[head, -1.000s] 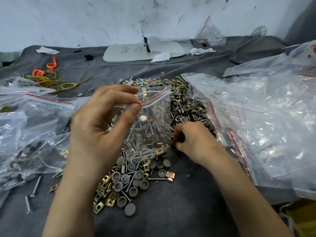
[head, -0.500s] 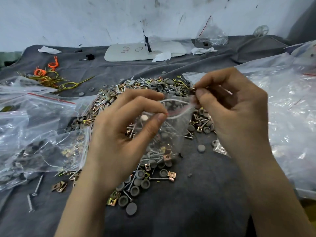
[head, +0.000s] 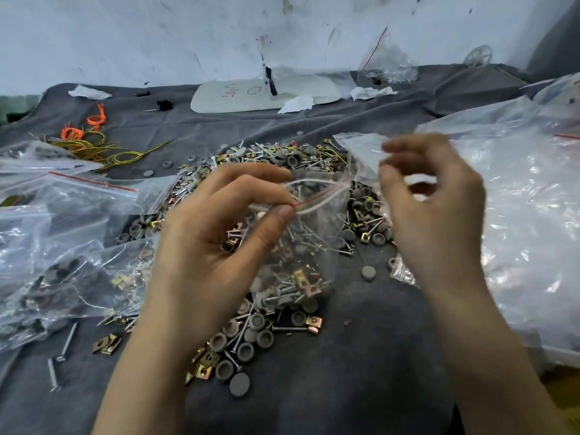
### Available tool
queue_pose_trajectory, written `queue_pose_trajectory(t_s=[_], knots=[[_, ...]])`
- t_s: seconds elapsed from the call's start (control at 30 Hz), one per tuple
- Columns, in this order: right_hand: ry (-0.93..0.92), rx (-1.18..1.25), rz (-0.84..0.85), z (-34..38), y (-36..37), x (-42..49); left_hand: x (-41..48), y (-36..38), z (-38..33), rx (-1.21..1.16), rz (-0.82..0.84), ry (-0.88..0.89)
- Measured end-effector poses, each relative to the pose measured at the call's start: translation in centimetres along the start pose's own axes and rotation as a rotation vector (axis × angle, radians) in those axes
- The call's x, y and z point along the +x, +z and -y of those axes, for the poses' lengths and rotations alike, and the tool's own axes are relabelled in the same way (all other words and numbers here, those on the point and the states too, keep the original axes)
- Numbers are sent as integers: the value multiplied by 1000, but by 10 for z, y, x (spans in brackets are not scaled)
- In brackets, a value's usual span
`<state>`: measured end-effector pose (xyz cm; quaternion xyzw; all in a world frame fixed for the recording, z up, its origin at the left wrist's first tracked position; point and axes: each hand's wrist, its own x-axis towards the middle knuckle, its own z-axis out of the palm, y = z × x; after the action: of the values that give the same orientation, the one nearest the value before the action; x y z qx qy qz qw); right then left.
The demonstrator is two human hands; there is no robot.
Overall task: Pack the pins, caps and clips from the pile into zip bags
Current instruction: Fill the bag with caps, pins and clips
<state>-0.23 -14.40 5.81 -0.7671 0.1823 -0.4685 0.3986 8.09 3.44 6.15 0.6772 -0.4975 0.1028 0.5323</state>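
Left hand (head: 201, 246): the rim of a small zip bag (head: 317, 221) is pinched between thumb and forefinger at its red-lined seal, so that the mouth is held open and the bag hangs above the pile (head: 282, 158). Right hand (head: 436, 221): shown just beside the open mouth, fingers loosely curled and thumb near the forefinger. Motion blur prevents it being told whether a part is pinched or the hand is empty. Pins (head: 309, 235) are seen through the bag's clear wall, and a few clips (head: 303, 279) appear lower down.

Beneath and behind the bag, the pile of pins, grey caps (head: 239, 384) and brass clips is spread on a dark grey cloth (head: 361, 372). Filled bags (head: 62, 271) are laid at the left, a large plastic sack (head: 518, 215) at the right, and coiled orange and yellow wires (head: 88, 142) at the far left.

The step in hand is judged to be the filling of this bag, with much of the pile not yet packed. For the next move, the mouth must be held wide and steady while parts are picked from the pile and dropped cleanly past the seal.
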Motion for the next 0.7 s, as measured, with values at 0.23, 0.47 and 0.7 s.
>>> queue_pose_trajectory(t_s=[0.23,0.47,0.7], knots=[[171,-322,785,-25,39,-16,0,-14,15,31,-129,1],[-31,-705,967,-20,49,-21,-1,-18,18,31,-144,6],[-149,-609,896,-31,47,-20,-1,-15,16,40,-132,12]])
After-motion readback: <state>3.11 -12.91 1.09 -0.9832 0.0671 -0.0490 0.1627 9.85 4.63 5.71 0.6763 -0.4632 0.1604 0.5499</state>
